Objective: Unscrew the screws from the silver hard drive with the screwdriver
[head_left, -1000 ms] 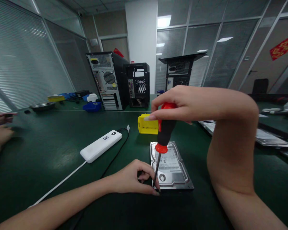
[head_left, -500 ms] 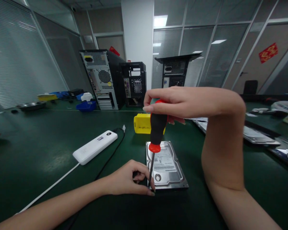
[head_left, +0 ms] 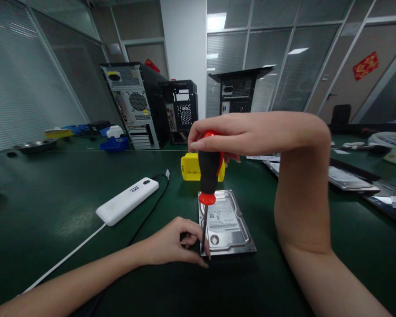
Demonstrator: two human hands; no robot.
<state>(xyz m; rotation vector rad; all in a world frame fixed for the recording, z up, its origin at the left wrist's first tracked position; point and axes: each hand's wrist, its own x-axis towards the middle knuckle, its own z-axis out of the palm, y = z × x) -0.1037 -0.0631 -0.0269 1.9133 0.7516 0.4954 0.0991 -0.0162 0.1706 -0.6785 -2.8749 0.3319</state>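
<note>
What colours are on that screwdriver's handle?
The screwdriver's handle is black and red, seen best in the head view.

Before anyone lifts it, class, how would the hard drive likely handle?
The hard drive looks metal-cased, so it is probably stiff and rather heavy for its size. Its shiny surface may feel slippery. Lying flat, it seems unlikely to roll or tip.

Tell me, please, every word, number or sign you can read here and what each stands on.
"18", in black on the white device; "81" if upside down.
Label on the hard drive: printed lines, too small to read.
Yellow bin: marks on its side, too small to read.
Red door sign: gold characters, too blurred to read.
</note>
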